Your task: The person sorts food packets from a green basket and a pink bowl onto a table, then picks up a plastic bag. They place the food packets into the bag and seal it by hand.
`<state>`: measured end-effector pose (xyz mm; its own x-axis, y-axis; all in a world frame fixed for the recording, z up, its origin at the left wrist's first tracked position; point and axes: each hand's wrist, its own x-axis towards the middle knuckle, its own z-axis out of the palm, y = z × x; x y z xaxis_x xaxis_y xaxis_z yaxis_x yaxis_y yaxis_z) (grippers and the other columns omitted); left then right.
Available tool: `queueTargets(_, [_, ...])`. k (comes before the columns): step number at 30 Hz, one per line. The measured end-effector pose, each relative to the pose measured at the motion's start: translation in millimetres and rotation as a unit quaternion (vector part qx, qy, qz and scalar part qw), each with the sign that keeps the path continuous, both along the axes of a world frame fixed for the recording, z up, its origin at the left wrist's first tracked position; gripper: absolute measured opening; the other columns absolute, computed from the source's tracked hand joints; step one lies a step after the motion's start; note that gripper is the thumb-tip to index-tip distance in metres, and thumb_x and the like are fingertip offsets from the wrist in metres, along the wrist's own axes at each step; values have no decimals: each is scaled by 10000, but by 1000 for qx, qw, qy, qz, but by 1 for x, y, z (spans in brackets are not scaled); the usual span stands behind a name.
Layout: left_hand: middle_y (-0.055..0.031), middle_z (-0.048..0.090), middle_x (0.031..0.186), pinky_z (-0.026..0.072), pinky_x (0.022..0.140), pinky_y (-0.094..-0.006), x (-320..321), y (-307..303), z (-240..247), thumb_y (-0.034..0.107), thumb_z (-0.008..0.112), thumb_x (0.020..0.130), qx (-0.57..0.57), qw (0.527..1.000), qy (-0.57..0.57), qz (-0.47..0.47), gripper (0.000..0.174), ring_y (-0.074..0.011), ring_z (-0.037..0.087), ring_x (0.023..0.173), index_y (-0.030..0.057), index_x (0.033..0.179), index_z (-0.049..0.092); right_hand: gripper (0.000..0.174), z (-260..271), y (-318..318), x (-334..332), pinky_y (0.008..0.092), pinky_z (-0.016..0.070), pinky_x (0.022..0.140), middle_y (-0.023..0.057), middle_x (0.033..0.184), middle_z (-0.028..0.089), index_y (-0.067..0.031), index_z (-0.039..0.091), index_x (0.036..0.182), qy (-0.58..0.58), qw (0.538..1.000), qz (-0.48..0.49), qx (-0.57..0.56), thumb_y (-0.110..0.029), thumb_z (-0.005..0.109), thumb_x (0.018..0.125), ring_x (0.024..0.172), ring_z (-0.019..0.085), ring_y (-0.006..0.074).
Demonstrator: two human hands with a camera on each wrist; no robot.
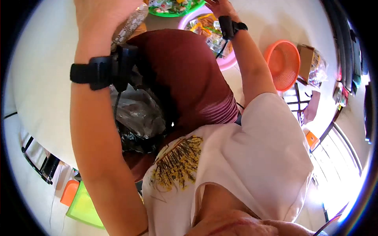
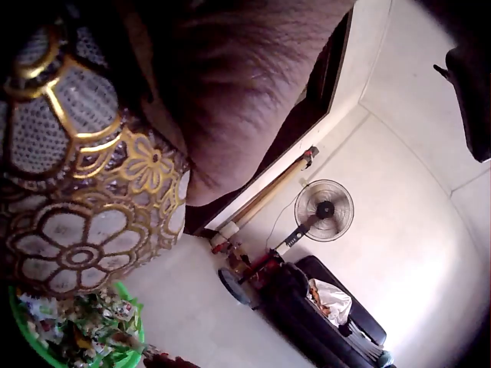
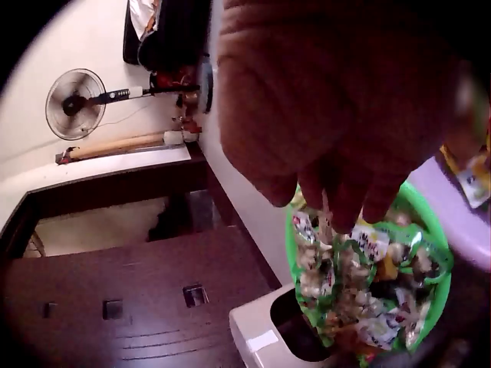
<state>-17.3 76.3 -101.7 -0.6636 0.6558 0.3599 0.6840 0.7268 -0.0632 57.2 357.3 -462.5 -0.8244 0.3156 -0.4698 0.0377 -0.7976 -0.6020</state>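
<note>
My left hand (image 1: 103,17) is at the top left of the head view, its fingers cut off by the frame. In the left wrist view its skin (image 2: 238,84) is close beside a surface with gold flower patterns (image 2: 80,253); whether it holds anything is hidden. The right hand (image 1: 222,8), its fingers loosely bent, is above the pink basin (image 1: 230,61) in the head view. Seen from the right wrist, this hand (image 3: 330,115) hangs its fingers over small packets (image 3: 368,287) in a green basin (image 3: 439,307). No held object is plain there.
A black plastic bag (image 1: 139,114) lies by the lap. To the right are an orange basket (image 1: 282,65) and a cardboard box (image 1: 306,63). A pale round surface (image 1: 43,78) extends at the left. A standing fan (image 2: 324,210) is by the far wall; a beige bin (image 3: 257,326) stands beside the green basin.
</note>
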Motion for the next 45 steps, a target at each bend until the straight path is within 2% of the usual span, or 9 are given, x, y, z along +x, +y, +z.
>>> queueTargets(11, [-131, 400, 1301, 297, 974, -437, 3, 5, 2, 172, 653, 666, -24, 999, -7, 29, 549, -314, 358, 1209, 103, 1181, 476, 91, 52, -35, 149, 280, 532, 587, 84, 741, 593, 8, 565, 795, -216, 943, 41, 249, -39, 619, 739, 648, 605, 163])
queueTargets(12, [-132, 404, 1298, 298, 972, -437, 4, 5, 4, 172, 656, 663, -16, 999, -15, 27, 548, -316, 362, 1206, 101, 1177, 479, 96, 38, -26, 154, 274, 517, 573, 63, 701, 596, 13, 599, 795, -225, 910, 206, 281, -66, 619, 744, 676, 609, 159])
queueTargets(15, [-138, 415, 1286, 304, 968, -440, 0, 3, 3, 173, 663, 653, -3, 1000, -9, 15, 550, -321, 369, 1198, 100, 1169, 487, 219, 39, -42, 156, 349, 493, 662, 131, 780, 647, -15, 643, 849, -287, 692, 252, 612, -196, 611, 730, 741, 633, 241])
queueTargets(18, [-149, 426, 1271, 312, 958, -443, -4, 3, -1, 175, 670, 637, -14, 1000, 8, 12, 565, -332, 377, 1189, 89, 1165, 489, 270, 17, -46, 123, 391, 478, 716, 173, 815, 640, -17, 639, 867, -213, 637, 183, 718, -243, 590, 727, 782, 620, 310])
queueTargets(20, [-154, 427, 1268, 314, 954, -444, -5, 1, 0, 174, 670, 633, -11, 1000, 2, 2, 566, -337, 377, 1186, 80, 1162, 490, 284, 47, -62, 89, 411, 472, 767, 184, 858, 632, -56, 646, 847, -216, 715, 191, 637, -305, 584, 725, 834, 600, 339])
queueTargets(34, [-186, 416, 1274, 286, 977, -471, -9, -2, -4, 188, 655, 658, -47, 999, 9, 13, 560, -364, 364, 1197, 69, 1177, 479, 442, -44, -70, -91, 336, 490, 756, 162, 861, 656, 17, 649, 822, -357, 866, 51, 347, -393, 653, 657, 815, 624, 301])
queueTargets(35, [-187, 412, 1277, 283, 980, -471, -6, 0, -3, 189, 654, 661, -40, 999, 8, 18, 560, -364, 361, 1199, 69, 1178, 477, 393, -123, -50, -115, 340, 504, 696, 139, 816, 659, 12, 644, 787, -313, 649, 205, 662, -365, 639, 677, 756, 629, 262])
queueTargets(41, [-182, 402, 1287, 283, 976, -470, -12, -6, -4, 193, 644, 667, -46, 999, 8, 6, 554, -358, 355, 1205, 77, 1181, 475, 267, -13, -64, -50, 304, 523, 567, 94, 821, 619, -15, 603, 842, -204, 938, 48, 276, -258, 607, 731, 733, 618, 180])
queueTargets(45, [-170, 407, 1285, 286, 974, -464, -1, 2, 4, 193, 636, 671, -22, 999, -16, 26, 539, -344, 358, 1205, 86, 1175, 478, 255, 57, -53, 28, 264, 508, 523, 89, 723, 586, 44, 554, 846, -210, 923, 149, 286, -206, 520, 807, 597, 579, 162])
